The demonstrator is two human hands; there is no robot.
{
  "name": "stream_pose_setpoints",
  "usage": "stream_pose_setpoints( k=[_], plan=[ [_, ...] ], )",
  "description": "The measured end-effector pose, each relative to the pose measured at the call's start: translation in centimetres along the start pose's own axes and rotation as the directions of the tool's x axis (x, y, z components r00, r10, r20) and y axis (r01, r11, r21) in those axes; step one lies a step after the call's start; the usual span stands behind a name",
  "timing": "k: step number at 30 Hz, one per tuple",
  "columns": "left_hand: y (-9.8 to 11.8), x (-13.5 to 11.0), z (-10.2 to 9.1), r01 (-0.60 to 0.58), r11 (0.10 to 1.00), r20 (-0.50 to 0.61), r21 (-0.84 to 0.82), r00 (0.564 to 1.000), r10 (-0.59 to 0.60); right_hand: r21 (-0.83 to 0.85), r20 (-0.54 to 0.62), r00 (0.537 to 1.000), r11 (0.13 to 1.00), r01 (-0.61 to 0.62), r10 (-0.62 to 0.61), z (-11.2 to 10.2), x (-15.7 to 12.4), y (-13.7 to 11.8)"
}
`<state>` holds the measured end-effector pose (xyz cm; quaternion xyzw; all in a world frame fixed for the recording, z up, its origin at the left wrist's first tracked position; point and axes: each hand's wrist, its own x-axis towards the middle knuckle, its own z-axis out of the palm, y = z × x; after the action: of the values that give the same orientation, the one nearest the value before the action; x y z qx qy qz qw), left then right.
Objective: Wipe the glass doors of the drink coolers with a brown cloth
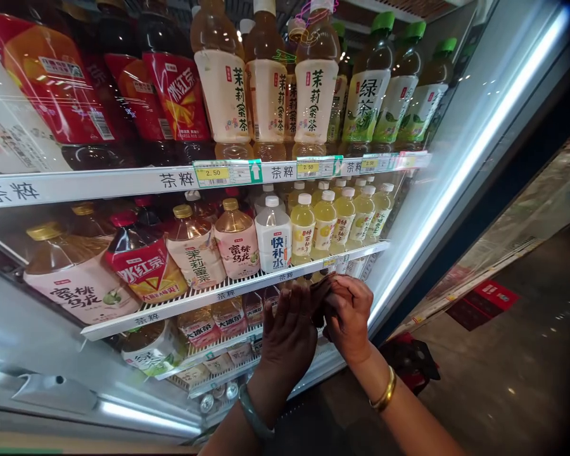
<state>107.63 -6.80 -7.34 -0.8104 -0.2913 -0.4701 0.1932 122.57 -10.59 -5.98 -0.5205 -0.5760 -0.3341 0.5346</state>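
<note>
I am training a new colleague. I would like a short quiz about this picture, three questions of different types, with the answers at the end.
1. Choose one. What is worn on the right arm, near the right hand?
a) a black rubber watch
b) a shiny gold bangle
c) a red cloth band

2. True or false: the plastic bottles with bright green caps stand toward the right end of the highest shelf with a white front edge.

3. Short answer: what price is printed on the leftmost yellow-and-white price tag on that edge?

Key: 1. b; 2. true; 3. 2.50
</note>
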Motion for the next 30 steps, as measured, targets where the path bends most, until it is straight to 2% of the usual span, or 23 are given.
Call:
stream_pose_setpoints(
  k=[5,8,12,15,21,23,30],
  plan=[
    [0.1,0.2,0.1,-0.002,1.0,-0.014,0.002,1.0,0.002,-0.052,-0.088,0.994,0.996,-0.077,0.072,1.1,-1.2,-1.0],
    [0.0,0.2,0.0,-0.008,1.0,-0.021,0.006,1.0,0.008,-0.063,-0.085,0.995,0.996,-0.061,0.056,1.8,-1.7,-1.7],
    [0.0,0.1,0.0,-0.032,0.999,-0.02,0.025,0.999,0.033,-0.026,-0.062,0.997,0.999,0.034,-0.036,1.3,0.6,-1.2],
    [0.0,0.0,0.1,-0.028,0.999,-0.014,0.045,0.999,0.029,-0.013,-0.078,0.996,0.999,0.05,-0.05,0.8,1.7,-0.4],
    [0.0,0.1,-0.2,-0.024,0.999,-0.001,0.029,1.0,0.024,0.022,0.005,0.998,0.998,0.067,-0.067,0.6,-1.4,-0.4],
    [-0.1,0.1,-0.2,-0.026,0.999,0.0,0.037,1.0,0.026,0.042,0.039,0.996,0.996,0.076,-0.078,0.4,-1.5,-0.3],
    [-0.1,0.0,-0.1,-0.017,0.998,0.009,0.058,1.0,0.016,0.063,-0.009,0.995,0.993,0.097,-0.097,0.0,1.6,0.5]
  ],
)
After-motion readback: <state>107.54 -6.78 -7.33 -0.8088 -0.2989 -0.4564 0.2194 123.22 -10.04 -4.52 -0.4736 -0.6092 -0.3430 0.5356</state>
